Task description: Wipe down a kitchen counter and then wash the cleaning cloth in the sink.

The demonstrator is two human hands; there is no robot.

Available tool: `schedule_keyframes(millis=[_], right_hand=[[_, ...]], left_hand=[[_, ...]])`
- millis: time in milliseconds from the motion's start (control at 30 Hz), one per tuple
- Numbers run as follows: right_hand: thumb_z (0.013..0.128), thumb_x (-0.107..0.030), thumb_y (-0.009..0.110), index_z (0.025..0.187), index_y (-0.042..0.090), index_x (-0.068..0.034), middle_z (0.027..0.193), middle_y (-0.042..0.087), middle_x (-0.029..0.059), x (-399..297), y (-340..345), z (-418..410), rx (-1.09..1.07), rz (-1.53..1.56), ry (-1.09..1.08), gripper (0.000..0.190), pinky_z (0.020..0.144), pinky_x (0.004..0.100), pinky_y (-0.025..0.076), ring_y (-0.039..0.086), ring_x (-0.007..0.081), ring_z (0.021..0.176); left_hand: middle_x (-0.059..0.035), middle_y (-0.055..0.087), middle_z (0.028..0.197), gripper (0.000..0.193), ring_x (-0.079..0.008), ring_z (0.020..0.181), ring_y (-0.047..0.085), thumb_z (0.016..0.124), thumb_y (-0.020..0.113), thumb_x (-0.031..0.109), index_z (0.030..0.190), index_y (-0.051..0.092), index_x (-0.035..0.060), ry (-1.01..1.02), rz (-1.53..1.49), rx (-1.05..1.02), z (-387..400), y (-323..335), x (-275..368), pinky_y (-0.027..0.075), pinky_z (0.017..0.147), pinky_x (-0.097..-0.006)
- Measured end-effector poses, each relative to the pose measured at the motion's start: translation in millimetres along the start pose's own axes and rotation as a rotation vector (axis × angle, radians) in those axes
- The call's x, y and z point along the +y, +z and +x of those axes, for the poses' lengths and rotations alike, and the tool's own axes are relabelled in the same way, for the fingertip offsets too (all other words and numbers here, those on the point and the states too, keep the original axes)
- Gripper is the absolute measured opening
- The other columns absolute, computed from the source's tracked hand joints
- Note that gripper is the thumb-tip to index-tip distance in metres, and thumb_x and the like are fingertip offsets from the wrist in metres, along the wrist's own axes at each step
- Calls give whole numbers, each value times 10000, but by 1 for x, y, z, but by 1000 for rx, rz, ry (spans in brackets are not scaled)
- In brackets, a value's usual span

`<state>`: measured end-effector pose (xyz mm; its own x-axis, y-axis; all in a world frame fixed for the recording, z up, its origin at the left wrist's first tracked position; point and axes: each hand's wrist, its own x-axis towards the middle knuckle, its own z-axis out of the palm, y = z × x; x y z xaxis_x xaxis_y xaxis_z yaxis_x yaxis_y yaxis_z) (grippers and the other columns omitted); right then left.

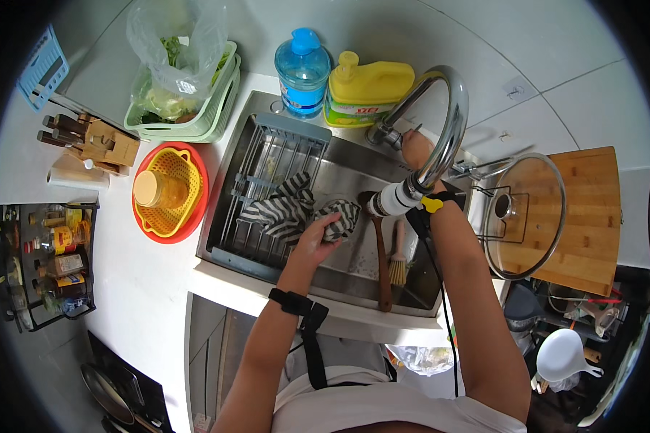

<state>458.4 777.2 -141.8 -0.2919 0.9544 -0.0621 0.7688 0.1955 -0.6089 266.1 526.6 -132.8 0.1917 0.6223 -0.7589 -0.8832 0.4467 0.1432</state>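
Note:
Over the steel sink (pixel 352 162), my left hand (pixel 317 238) holds a bunched part of a black-and-white striped cloth (pixel 290 208); the rest of the cloth lies on the grey roll-up-style metal drying rack (pixel 238 216) in the sink. My right hand (pixel 416 149) is at the base of the chrome faucet (pixel 457 108), by its handle, partly hidden behind the curved spout; its grip cannot be made out. Beneath the white spray head (pixel 392 200) lie a wooden-handled utensil (pixel 382 265) and a brush with pale bristles (pixel 398 268).
Behind the sink stand a blue bottle (pixel 303 70) and a yellow detergent jug (pixel 368 89). Left are a yellow colander (pixel 187 189) in a red basin, green baskets (pixel 216 113) and a knife block (pixel 108 143). Right, a glass lid (pixel 525 216) leans before a wooden cutting board (pixel 590 216).

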Motion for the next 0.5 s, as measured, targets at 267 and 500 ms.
schedule_keyframes(millis=[267, 500], right_hand=[[869, -334, 429, 924, 560, -37, 737, 610, 95, -24, 25, -38, -80, 614, 288, 329, 565, 335, 455, 578, 238, 601], [818, -317, 559, 1228, 386, -105, 1118, 485, 39, -88, 70, -168, -470, 1523, 675, 494, 835, 394, 428, 477, 213, 1021]], left_hand=[[-9, 538, 781, 135, -128, 699, 483, 758, 626, 161, 839, 543, 94, -20, -59, 55, 2, -7, 0, 383, 535, -289], [-16, 540, 788, 147, -157, 726, 509, 778, 612, 185, 883, 541, 110, -110, -52, 68, 6, 8, 4, 430, 596, -301]])
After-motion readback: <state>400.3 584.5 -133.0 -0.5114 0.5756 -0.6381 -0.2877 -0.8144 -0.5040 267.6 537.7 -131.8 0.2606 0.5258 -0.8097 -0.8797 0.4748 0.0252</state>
